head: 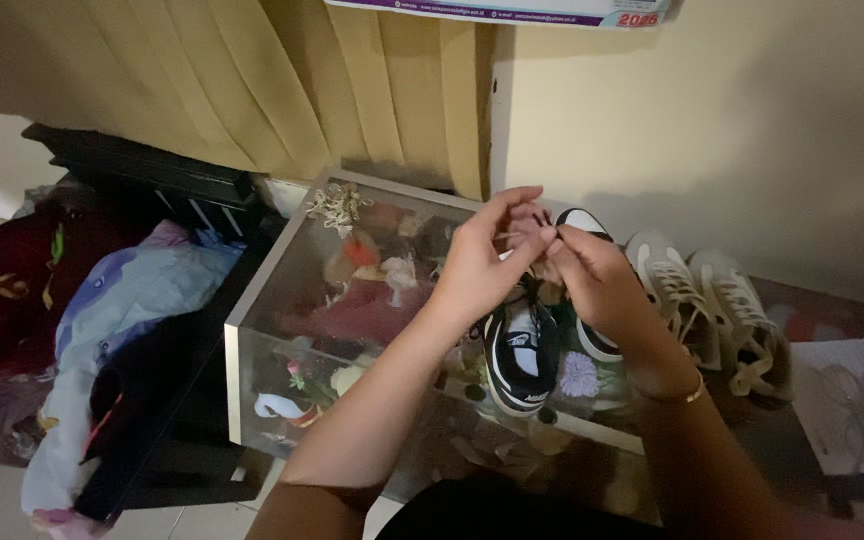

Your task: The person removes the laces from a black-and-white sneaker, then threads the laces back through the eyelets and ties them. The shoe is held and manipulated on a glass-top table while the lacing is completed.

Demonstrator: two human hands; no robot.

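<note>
Both forearms enter from the bottom edge and meet above a glass-topped display case (282,270) with a metal frame. Right wrist carries a thin gold bangle (690,396). Under the glass: dried flowers, shells and small ornaments in red, white and purple, details dim. On the glass stand a pair of black-and-white sneakers (524,355), toes toward the camera, side by side and touching; the right-hand shoe is mostly hidden behind the right hand. Left hand (480,262) is raised over the shoes, its grip pinched, thumb and forefinger closed on a thin dark lace (534,222) at the shoe's upper end. Right hand (597,278) sits just beside it, fingertips touching the left hand's, its grip likewise clenched on the same lace. To the right of the held shoes, on the same surface, rests a pair of white sneakers (712,310) with pale laces, near the wall. Left of the case: a heap of clothes (122,310), blue, dark and red, on a dark stand. Farther back hangs a yellow pleated curtain (252,80), a cream wall (712,130) beside it, with the lower edge of a calendar (512,10) at top.
</note>
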